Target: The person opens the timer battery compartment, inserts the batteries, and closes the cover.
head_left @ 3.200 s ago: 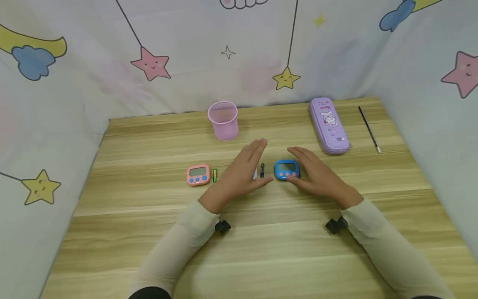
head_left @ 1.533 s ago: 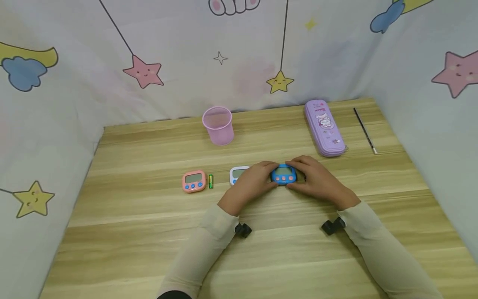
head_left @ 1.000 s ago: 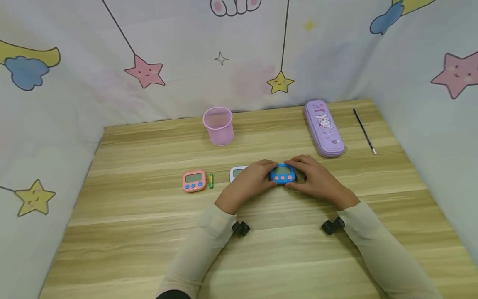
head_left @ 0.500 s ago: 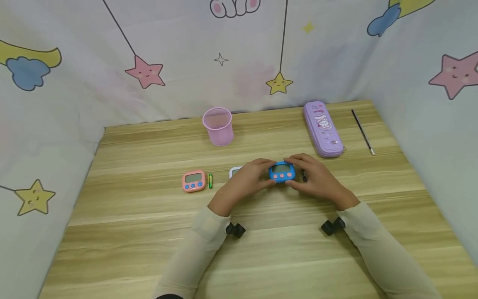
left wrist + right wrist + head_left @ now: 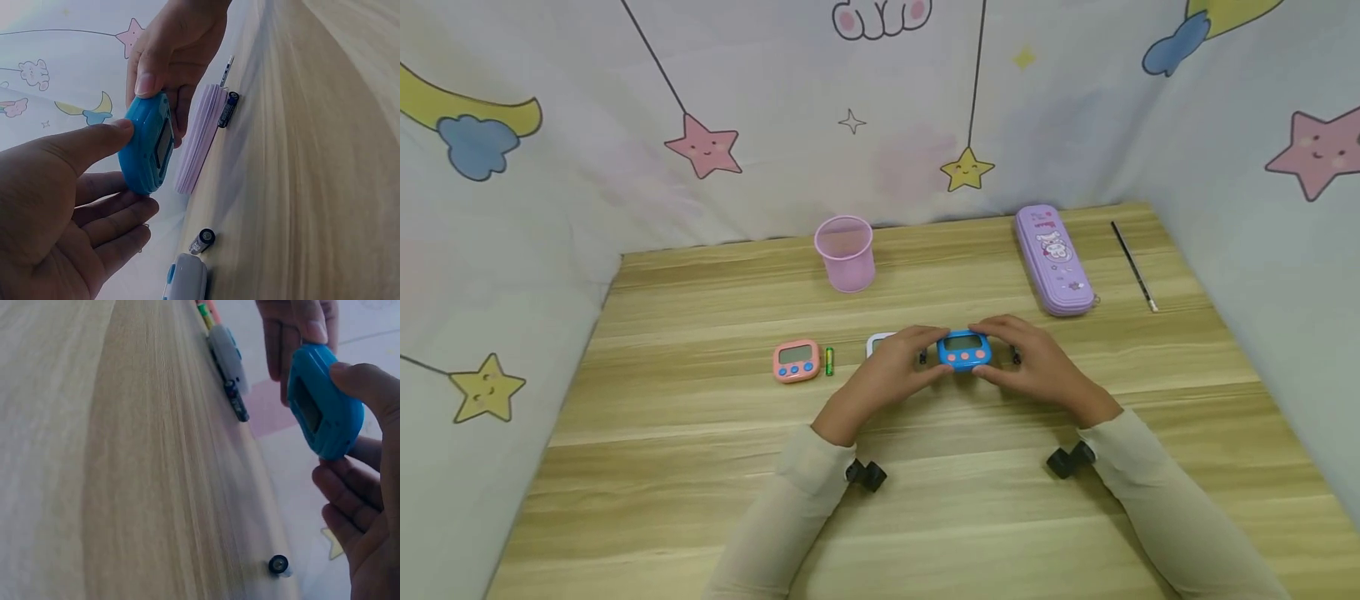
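A blue digital timer (image 5: 964,351) with three pink buttons is held between both hands, raised off the table in the wrist views. My left hand (image 5: 891,367) pinches its left side, thumb at the near edge and fingers at the far one. On the right side, my right hand (image 5: 1037,365) grips it the same way. Dark batteries lie on either side below: one battery (image 5: 203,240) by the white timer (image 5: 186,278), another battery (image 5: 229,109) near the right hand. In the head view my left hand partly covers the white timer.
Further left on the wooden table (image 5: 685,467) lie a pink timer (image 5: 796,361) and a green battery (image 5: 830,362). At the back stand a pink cup (image 5: 847,258) and a purple pencil case (image 5: 1055,260), with a pencil (image 5: 1134,267) to its right.
The left hand has come right from over the white timer, and both hands have taken hold of the blue timer. The timer has been lifted from the table.
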Available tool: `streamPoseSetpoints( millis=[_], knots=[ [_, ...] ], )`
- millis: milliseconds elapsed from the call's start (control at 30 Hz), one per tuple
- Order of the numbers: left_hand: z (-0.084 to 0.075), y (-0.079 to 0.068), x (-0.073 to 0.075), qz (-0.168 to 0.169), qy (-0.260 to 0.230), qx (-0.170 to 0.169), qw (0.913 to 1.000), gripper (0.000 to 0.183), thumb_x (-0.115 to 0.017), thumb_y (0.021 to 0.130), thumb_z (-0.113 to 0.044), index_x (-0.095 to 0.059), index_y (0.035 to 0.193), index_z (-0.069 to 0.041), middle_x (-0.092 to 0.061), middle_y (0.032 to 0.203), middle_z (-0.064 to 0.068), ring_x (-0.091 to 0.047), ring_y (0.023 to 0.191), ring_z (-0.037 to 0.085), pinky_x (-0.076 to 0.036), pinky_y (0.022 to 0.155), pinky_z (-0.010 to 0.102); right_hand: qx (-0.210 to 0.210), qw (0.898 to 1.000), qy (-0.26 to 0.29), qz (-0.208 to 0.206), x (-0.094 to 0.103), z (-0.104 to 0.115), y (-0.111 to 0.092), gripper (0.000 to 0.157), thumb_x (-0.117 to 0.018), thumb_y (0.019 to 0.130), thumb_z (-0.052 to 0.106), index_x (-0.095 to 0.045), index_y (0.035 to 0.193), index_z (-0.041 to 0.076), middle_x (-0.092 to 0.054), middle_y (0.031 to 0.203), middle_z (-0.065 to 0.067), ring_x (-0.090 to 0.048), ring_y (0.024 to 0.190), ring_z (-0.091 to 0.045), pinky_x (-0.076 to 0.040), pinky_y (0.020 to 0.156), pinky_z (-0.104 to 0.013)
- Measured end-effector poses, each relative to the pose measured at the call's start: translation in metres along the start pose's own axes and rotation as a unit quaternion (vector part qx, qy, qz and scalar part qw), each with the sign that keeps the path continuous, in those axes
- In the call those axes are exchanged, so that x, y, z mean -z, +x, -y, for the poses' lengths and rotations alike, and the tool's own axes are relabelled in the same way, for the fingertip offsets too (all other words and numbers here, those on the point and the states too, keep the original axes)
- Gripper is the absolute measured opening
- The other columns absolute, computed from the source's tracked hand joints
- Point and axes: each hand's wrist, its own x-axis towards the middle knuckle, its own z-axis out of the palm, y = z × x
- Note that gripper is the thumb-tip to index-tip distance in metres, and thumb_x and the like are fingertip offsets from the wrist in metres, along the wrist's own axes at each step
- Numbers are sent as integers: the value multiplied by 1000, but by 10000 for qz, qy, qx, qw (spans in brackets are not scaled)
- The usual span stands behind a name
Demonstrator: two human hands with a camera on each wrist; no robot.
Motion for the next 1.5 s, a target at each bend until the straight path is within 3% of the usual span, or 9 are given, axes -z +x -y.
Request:
streamPoseSetpoints(
  millis=[433, 667, 967, 1200, 1367, 1500],
  knots=[
    [-5, -1, 1, 131, 160, 65, 9998, 58, -68, 93, -34, -50, 143, -10, -51, 142, 9, -47, 130, 23, -43, 105, 37, 12, 9999, -41, -94, -2, 1, -1, 62, -84, 78, 23, -60, 133, 9, -57, 130, -5, -55, 118, -23, -48, 97, -44],
    [-4, -1, 1, 81, -13, 84, 9999, 57, -64, 95, -39, -51, 142, -11, -52, 141, 8, -47, 130, 22, -42, 105, 37, 37, 9998, 10, -189, -3, 1, -2, 56, -82, 80, 22, -61, 130, 7, -59, 127, -5, -56, 117, -24, -48, 97, -45],
    [-1, -1, -3, 113, -257, 72, 9996, 55, -55, 98, -44, -51, 142, -11, -53, 139, 7, -51, 126, 21, -45, 103, 37, -130, 9993, 207, -295, -4, -1, -2, 47, -78, 85, 20, -62, 129, 15, -60, 127, -1, -55, 118, -21, -45, 99, -42],
    [-1, -1, -3, 21, -312, 45, 9995, 55, -54, 99, -44, -52, 142, -10, -55, 138, 6, -52, 125, 19, -45, 102, 36, -140, 9987, 337, -344, -5, -2, -1, 45, -76, 86, 18, -62, 129, 17, -60, 126, 0, -56, 116, -18, -49, 90, -40],
    [-2, -2, -2, -116, -386, -12, 9992, 53, -59, 97, -42, -53, 140, -12, -57, 136, 4, -54, 122, 17, -45, 101, 35, -300, 9956, 797, -393, -5, -1, -1, 43, -73, 88, 7, -61, 129, 13, -60, 126, -3, -56, 115, -18, -51, 94, -36],
    [-1, -2, -2, -269, -499, -36, 9984, 50, -67, 93, -34, -56, 138, -15, -57, 134, 2, -54, 121, 16, -46, 100, 32, -777, 9850, 1488, -409, -6, 4, -1, 39, -64, 93, 1, -58, 131, 6, -59, 127, -10, -56, 116, -14, -48, 97, -27]
  ],
)
